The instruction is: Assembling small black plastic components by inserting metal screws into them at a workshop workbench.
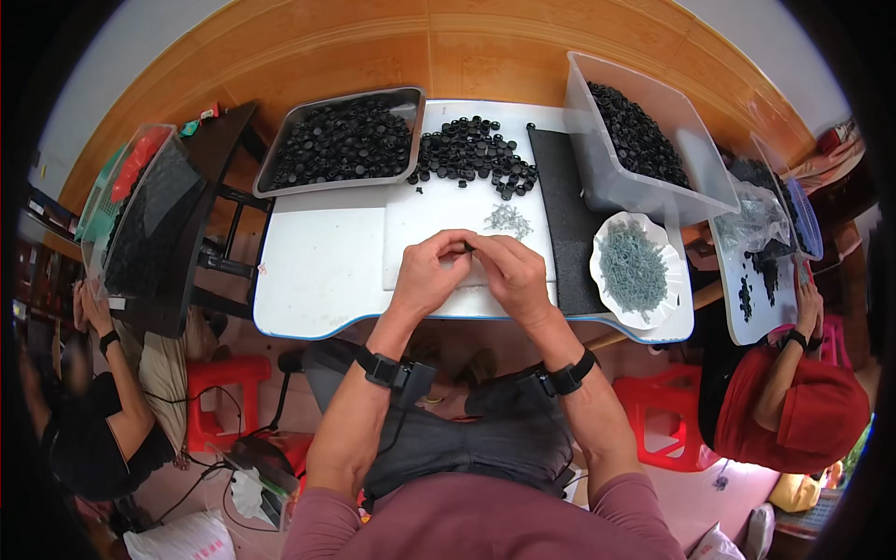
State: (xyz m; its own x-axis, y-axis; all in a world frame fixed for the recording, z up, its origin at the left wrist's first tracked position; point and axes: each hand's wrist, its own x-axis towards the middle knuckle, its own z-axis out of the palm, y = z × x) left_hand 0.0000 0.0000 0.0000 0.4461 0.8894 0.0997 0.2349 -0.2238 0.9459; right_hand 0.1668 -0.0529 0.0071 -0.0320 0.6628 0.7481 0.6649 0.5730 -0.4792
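Observation:
My left hand (431, 273) and my right hand (511, 277) meet over the near part of the white board (411, 219). Their fingertips pinch together around a small black piece (468, 248), mostly hidden by the fingers. Just beyond them lies a small heap of thin grey-green pins (507, 220), perhaps screws; their exact kind is too small to tell. Behind this heap, many loose round black caps (476, 149) are spread on the board. A scalloped white dish (604, 297) to the right of my right hand holds a pile of the same pins.
A metal tray (271, 182) of black caps sits at the back left. At the back right stands a clear plastic bin (644, 191) with black parts. A black mat (565, 215) lies beside the board. Co-workers' hands (91, 308) are at the left table and the right table (756, 317).

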